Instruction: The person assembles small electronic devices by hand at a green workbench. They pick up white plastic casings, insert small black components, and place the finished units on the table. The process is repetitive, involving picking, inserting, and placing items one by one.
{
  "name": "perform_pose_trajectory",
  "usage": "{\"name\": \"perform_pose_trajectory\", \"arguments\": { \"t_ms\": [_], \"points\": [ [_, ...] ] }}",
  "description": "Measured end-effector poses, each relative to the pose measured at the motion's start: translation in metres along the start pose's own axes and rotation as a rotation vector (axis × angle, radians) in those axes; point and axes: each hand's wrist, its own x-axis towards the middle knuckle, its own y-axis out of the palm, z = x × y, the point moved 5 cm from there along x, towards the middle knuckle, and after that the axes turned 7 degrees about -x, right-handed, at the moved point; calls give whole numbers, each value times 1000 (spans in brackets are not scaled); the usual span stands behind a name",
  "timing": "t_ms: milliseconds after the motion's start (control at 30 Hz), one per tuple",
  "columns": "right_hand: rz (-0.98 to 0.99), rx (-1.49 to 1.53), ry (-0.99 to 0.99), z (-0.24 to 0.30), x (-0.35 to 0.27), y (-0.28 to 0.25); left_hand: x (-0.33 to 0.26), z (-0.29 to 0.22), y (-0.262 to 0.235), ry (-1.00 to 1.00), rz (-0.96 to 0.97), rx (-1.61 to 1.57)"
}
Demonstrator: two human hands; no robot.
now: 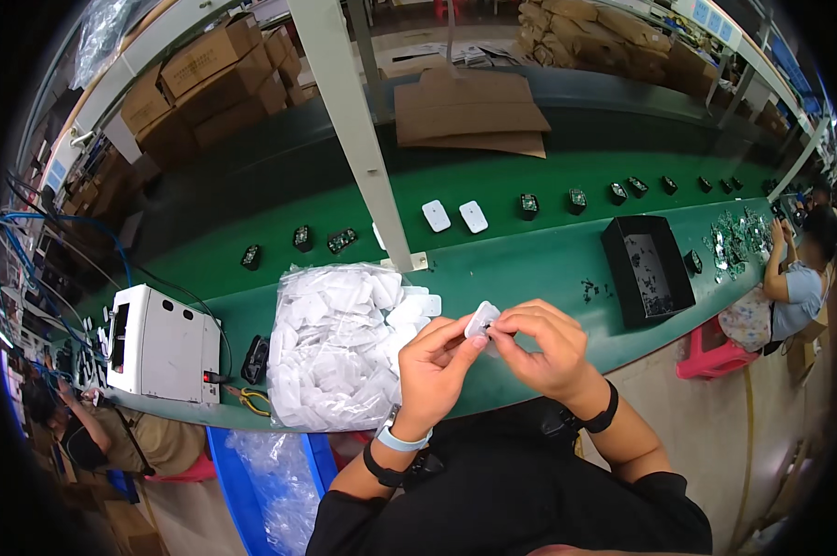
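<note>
Just above the near edge of the green bench, my left hand (437,366) grips a small white plastic cover (481,318) between thumb and fingers. My right hand (543,347) meets it from the other side, its thumb and forefinger pinched together at the cover. A tiny dark spot shows at those fingertips, too small to name. Left of my hands lies a large clear bag (330,352) full of similar white covers. Several loose covers (418,306) spill out of its right side. Two more white covers (455,217) rest on the green belt ahead.
A black open box (648,269) with small dark parts stands to the right, near loose black bits (596,290). Black housings with circuit boards (528,206) line the belt. A white machine (163,343), yellow-handled pliers (251,400) and a metal post (358,139) stand leftward. Co-workers sit both sides.
</note>
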Motion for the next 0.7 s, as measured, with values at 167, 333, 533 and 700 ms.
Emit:
{"name": "perform_pose_trajectory", "arguments": {
  "t_ms": [167,333,533,700],
  "points": [
    [42,-36,-17,3,-2,-1,0,-4,3,63,3,197],
    [55,-41,-30,4,-3,-1,2,-6,3,73,11,301],
    [65,121,314,-5,-12,-3,4,-5,5,-31,69,284],
    [97,427,576,-20,-19,3,-1,-1,19,-177,124,-102]
  ]
}}
